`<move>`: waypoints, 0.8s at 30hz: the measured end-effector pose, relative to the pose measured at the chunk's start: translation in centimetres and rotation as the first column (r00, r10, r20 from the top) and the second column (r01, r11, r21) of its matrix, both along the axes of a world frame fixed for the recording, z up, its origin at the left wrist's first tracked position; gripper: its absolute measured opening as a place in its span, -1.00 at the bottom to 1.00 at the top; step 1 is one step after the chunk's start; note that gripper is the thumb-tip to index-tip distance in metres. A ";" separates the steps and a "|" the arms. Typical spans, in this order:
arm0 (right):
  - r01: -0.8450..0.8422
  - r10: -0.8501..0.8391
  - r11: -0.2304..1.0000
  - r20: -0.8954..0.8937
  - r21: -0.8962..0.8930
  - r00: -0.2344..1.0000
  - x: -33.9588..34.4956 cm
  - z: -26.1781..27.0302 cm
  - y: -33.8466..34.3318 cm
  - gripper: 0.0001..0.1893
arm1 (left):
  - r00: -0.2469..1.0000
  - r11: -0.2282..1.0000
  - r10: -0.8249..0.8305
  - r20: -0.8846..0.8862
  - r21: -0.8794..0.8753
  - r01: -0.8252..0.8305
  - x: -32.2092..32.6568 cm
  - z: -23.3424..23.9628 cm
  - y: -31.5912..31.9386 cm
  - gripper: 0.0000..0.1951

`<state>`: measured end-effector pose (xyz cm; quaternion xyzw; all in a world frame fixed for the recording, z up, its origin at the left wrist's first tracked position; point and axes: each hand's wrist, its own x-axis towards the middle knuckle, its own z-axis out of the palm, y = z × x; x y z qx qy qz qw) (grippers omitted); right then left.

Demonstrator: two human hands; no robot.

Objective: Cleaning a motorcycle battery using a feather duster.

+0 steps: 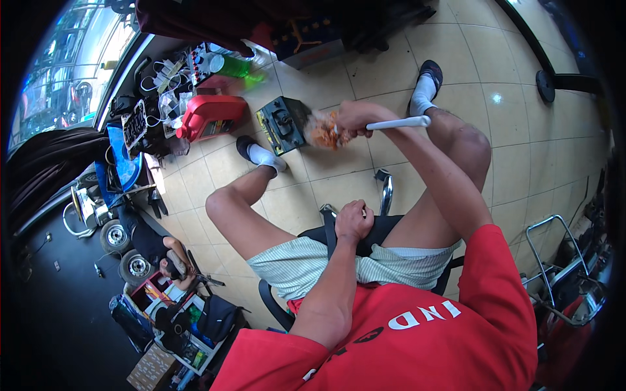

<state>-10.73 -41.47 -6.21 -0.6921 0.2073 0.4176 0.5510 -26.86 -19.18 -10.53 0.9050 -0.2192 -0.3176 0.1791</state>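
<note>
My right hand (pixel 354 118) is closed around the white handle (pixel 398 123) of a feather duster, whose orange and pale fluffy head (pixel 325 131) reaches beyond my fist. The duster's head is beside the right side of a dark box-shaped battery (pixel 288 124) with a yellow label, standing on the tiles; whether they touch I cannot tell. My left hand (pixel 353 220) rests between my thighs at the front of the black chair seat (pixel 313 234). Its fingers are curled, and nothing shows in them.
Left of the battery lies a red plastic jug (pixel 215 117), near a green bottle (pixel 232 66) and tangled white cables (pixel 168 76). Another person (pixel 151 244) sits at the left near wheels (pixel 137 266). A metal-framed trolley (pixel 557 273) stands at the right.
</note>
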 end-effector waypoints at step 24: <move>-0.055 0.174 0.895 0.233 -0.442 0.957 1.8 -4.3 3.4 -0.72 | 0.997 0.999 0.042 -0.061 0.011 -0.041 0.0 -0.1 0.0 -0.74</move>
